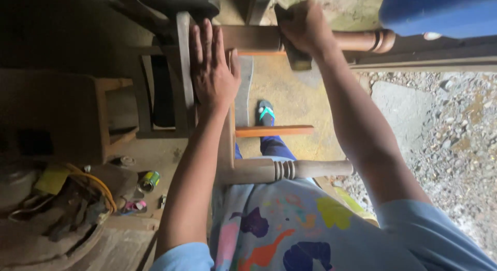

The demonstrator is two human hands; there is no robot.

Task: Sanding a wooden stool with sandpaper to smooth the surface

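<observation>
Nearest the camera is the person's shirt, pale with bright blots of colour, and from it both bare arms reach forward to a wooden frame with turned legs. The near leg lies across the view just beyond the shirt; the far leg runs parallel to it at the top, ending in a rounded knob. Two orange rungs stick out from the upright rail between them. The left hand lies flat, palm down, on that rail, its fingers spread straight and close together, gripping nothing, with their tips near the joint where the far leg meets the rail. The right hand is closed around a dark block pressed against the far leg; the block juts out below the curled fingers and touches the wood just beside the upper rung. Whether the block is sandpaper on a pad or something else cannot be told. Below the frame, a foot in a teal-strapped sandal stands on the yellowish floor. To the left sits a dim wooden stool, a green can on its side and a pile of clutter with a yellow hose. Gravel spreads on the right.
</observation>
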